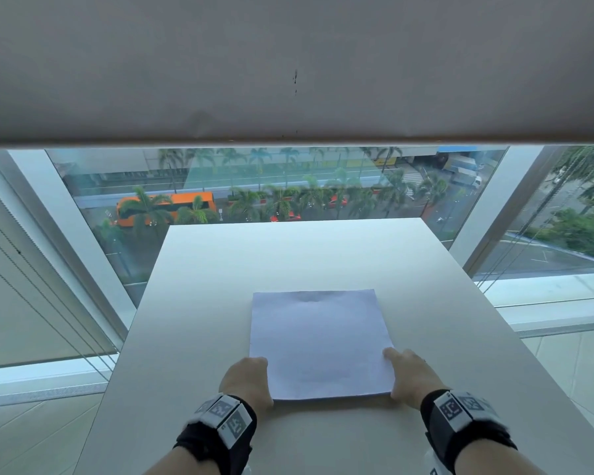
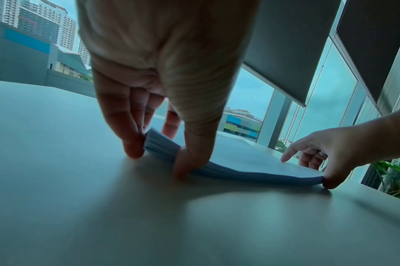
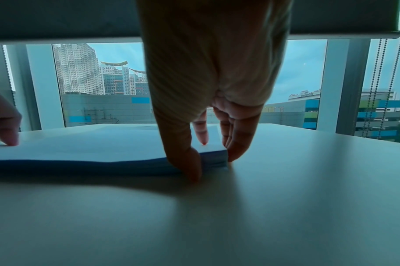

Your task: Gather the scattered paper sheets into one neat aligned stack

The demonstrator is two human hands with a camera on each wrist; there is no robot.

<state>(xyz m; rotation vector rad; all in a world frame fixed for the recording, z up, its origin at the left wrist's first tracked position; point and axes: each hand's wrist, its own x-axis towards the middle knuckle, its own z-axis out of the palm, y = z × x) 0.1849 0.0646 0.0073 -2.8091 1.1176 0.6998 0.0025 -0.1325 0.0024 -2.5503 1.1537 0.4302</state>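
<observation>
A stack of white paper sheets [image 1: 319, 341] lies flat on the white table [image 1: 288, 255], with its edges lined up. My left hand [image 1: 247, 378] is at the stack's near left corner [image 2: 162, 145]: the thumb presses the near edge and straight fingers [image 2: 130, 136] press the left edge. My right hand [image 1: 408, 375] brackets the near right corner the same way. In the right wrist view its thumb [image 3: 187, 162] sits against the near edge of the stack [image 3: 91, 144], its fingers stand along the right edge, and one fingertip rests on top. Neither hand curls round the sheets.
The table runs away from me toward a large window [image 1: 288, 186] with a lowered roller blind [image 1: 288, 63] above it. Bead cords [image 3: 385, 90] hang at the right. The table's side edges drop off to the floor [image 1: 31, 440] on both sides.
</observation>
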